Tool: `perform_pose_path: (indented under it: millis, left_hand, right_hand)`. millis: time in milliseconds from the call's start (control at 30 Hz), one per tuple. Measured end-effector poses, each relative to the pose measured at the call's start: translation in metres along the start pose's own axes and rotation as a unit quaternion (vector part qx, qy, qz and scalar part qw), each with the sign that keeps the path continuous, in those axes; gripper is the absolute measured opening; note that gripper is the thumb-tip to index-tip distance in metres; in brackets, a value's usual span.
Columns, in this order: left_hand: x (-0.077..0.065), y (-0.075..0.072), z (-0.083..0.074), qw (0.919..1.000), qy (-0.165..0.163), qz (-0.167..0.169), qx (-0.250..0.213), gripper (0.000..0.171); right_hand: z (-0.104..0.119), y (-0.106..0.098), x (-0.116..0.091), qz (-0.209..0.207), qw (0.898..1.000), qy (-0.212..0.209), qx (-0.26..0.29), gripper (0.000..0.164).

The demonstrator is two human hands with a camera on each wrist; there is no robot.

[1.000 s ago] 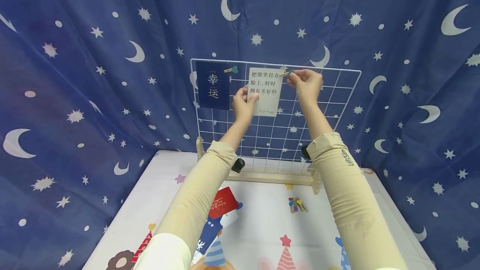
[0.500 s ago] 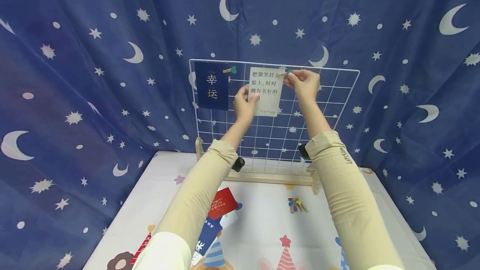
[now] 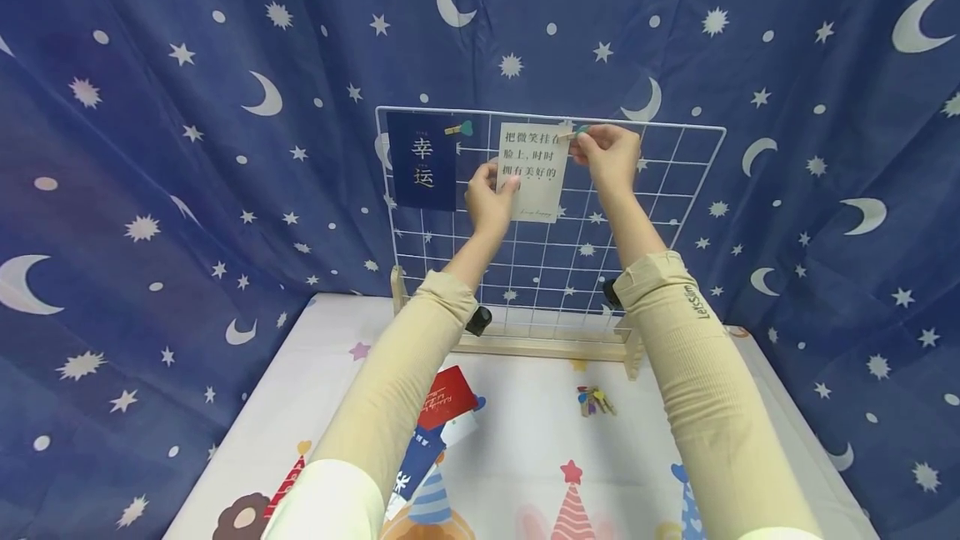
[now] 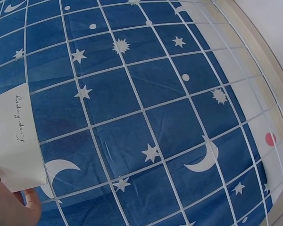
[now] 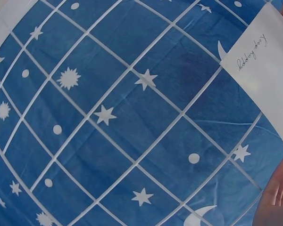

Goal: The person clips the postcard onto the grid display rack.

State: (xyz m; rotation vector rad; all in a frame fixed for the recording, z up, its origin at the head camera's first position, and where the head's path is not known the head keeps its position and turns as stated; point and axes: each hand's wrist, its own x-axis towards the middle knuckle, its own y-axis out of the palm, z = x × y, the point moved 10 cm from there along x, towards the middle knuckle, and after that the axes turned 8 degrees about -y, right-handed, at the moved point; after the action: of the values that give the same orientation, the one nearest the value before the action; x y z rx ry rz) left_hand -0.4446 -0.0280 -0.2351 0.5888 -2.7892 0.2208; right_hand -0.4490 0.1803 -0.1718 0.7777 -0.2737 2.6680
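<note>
A white card with dark printed characters (image 3: 534, 190) stands against the white wire grid (image 3: 585, 232), near its top bar. My left hand (image 3: 489, 205) pinches the card's left edge, thumb in front and fingers behind. At the card's upper right corner, my right hand (image 3: 611, 158) pinches a small wooden clothespin (image 3: 567, 136) with a green heart, which overlaps the corner. To the left, a navy card (image 3: 422, 161) with gold characters hangs on the grid, a clothespin with a green heart (image 3: 460, 129) at its upper right corner. The left wrist view shows the white card's lower end (image 4: 19, 141) and fingers.
The grid stands in a wooden base (image 3: 540, 347) on a patterned white tablecloth (image 3: 517, 440). Several small clothespins with coloured hearts (image 3: 595, 401) lie in front of it. Red (image 3: 447, 397) and blue cards (image 3: 417, 458) lie partly under my left arm. A starry blue curtain (image 3: 315, 48) hangs behind.
The head view has shifted slightly, so the grid sits a little higher in it. Both hands keep their hold on the white card and the clothespin, with hardly any movement.
</note>
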Motion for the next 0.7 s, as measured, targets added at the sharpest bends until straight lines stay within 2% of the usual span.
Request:
perform_pose_path:
  millis: [167, 367, 700]
  left_hand:
    - [-0.002, -0.004, -0.001, 0.9998, 0.012, -0.009, -0.016, 0.031]
    - [-0.005, -0.007, -0.004, 0.9989, 0.026, 0.004, -0.04, 0.028]
    - [-0.006, -0.016, 0.003, 0.9992, 0.019, -0.001, -0.035, 0.023]
  right_hand:
    - [0.005, -0.002, -0.001, -0.006, 0.999, -0.021, -0.036, 0.023]
    - [0.013, -0.009, -0.002, -0.012, 0.998, -0.042, -0.055, 0.022]
    - [0.019, -0.018, -0.007, -0.014, 0.995, -0.073, -0.071, 0.02]
